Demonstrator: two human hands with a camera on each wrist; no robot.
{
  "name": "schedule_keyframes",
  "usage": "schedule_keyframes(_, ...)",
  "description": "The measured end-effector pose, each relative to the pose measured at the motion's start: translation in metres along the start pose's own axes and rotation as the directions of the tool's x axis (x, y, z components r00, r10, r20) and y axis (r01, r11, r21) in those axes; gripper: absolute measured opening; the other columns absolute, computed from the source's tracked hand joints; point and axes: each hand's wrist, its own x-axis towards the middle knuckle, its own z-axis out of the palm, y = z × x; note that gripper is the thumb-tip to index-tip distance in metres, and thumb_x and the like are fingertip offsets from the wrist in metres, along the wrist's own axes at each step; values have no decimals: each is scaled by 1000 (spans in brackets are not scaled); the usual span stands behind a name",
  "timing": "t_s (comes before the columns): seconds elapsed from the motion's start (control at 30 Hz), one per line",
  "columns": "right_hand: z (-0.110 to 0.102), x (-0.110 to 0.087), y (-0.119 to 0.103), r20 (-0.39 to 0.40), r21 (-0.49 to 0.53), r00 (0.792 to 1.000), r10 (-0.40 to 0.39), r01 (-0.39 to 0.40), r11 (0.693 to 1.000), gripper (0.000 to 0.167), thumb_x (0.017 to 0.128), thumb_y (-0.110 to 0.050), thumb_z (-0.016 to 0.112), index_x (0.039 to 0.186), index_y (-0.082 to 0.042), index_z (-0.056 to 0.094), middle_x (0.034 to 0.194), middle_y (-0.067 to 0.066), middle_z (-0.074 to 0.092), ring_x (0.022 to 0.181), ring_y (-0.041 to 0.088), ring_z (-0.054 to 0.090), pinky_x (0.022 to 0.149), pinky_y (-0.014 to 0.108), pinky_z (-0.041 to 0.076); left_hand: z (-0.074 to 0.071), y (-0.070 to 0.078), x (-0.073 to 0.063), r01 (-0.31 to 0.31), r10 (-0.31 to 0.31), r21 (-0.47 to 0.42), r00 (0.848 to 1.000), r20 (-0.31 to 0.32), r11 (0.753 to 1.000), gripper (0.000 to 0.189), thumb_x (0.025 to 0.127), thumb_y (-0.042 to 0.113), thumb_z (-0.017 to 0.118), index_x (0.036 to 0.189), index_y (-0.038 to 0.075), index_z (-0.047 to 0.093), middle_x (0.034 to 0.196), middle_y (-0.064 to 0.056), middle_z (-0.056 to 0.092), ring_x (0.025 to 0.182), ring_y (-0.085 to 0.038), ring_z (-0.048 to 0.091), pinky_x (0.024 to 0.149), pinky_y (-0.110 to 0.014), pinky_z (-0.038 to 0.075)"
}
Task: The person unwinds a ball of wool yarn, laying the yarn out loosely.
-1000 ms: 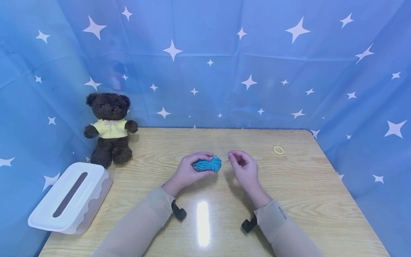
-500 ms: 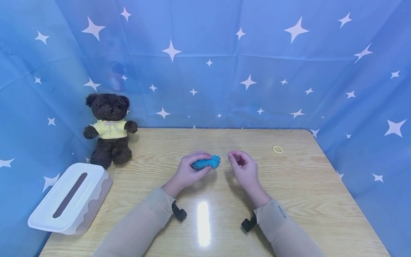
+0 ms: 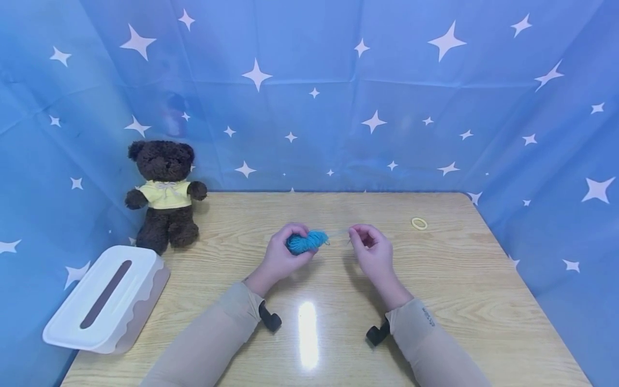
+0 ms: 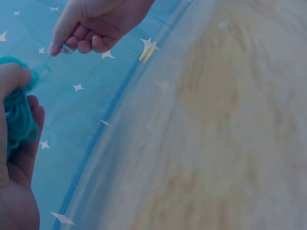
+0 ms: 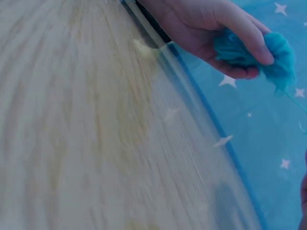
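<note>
My left hand (image 3: 282,252) grips a bundle of turquoise yarn (image 3: 307,242) over the middle of the table, thumb on one side and fingers on the other. From the bundle's right end a thin strand runs across to my right hand (image 3: 372,250), which pinches it between thumb and fingertips. In the left wrist view the strand (image 4: 46,63) looks taut, and a short loose end curls at the right fingertips. The right wrist view shows the yarn bundle (image 5: 280,60) bulging out past the left thumb, while the right hand (image 5: 304,201) shows only at the frame's edge.
A pale yellow ring (image 3: 419,223) lies on the wooden table (image 3: 459,301) at the back right. At the left stands a white lidded box (image 3: 96,306) with a long slot. A dark brown teddy bear (image 3: 166,196) in a yellow top sits behind it, against the starry blue curtain (image 3: 309,107).
The left hand has turned the yarn bundle and drawn it slightly left. The right hand has shifted a little to the right, so the gap spanned by the strand is wider.
</note>
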Motion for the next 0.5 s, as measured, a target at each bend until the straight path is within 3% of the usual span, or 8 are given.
schedule_keyframes(0.23,-14,6,7,27,-45,1000,-3,4,999,10,105,-12,75,105,-3,79,87,21,75,73,3,62,66,13,50,0,-2,0,63,-62,-25,998,13,998,43,86,6,91,101,9,51,129,-14,74,118,-28,72,98,-26,57)
schedule_keyframes(0.33,-18,8,10,45,-53,999,-4,7,999,10,105,-12,75,106,-2,78,89,21,75,73,3,62,67,14,51,0,-5,-1,63,-63,5,998,24,998,47,89,11,92,120,9,56,128,-13,73,115,-25,71,96,-28,57)
schedule_keyframes(0.43,-20,9,13,57,-56,998,-10,14,998,10,105,-11,75,105,-2,78,89,20,75,73,3,62,67,14,51,-1,-6,1,40,-43,52,997,62,998,65,91,13,91,147,14,58,133,-12,71,116,-23,70,100,-33,57)
schedule_keyframes(0.5,-21,10,13,59,-64,998,-15,18,998,10,105,-12,75,105,-2,78,89,18,75,73,2,62,67,14,51,-1,-7,2,16,-22,67,995,98,998,63,92,12,90,149,15,63,134,-11,70,117,-24,68,100,-35,57)
